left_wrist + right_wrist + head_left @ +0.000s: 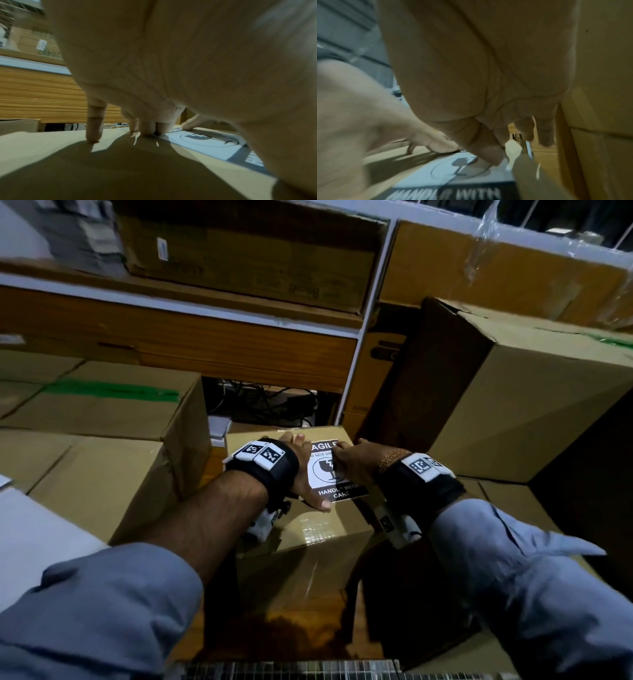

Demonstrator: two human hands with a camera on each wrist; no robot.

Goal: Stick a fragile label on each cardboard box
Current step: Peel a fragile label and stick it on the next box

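Note:
A black-and-white fragile label [327, 474] lies flat on top of a small taped cardboard box [308, 529] in the middle of the head view. My left hand [306, 474] is spread over the box top. Its straight fingers [94, 129] press down on the cardboard [51, 148] and on the left edge of the label [205, 143]. My right hand [352, 465] rests on the label's upper right part. Its thumb [488, 152] presses on the label [453, 174] by the broken-glass symbol, and the other fingers point down beside it. Both hands hide part of the label.
Large cardboard boxes [102, 474] stand close on the left. A tall tilted box [513, 392] leans at the right, close to my right hand. A shelf with a wooden panel [205, 344] and more boxes rises behind. Dark cables [267, 402] sit in the gap behind the small box.

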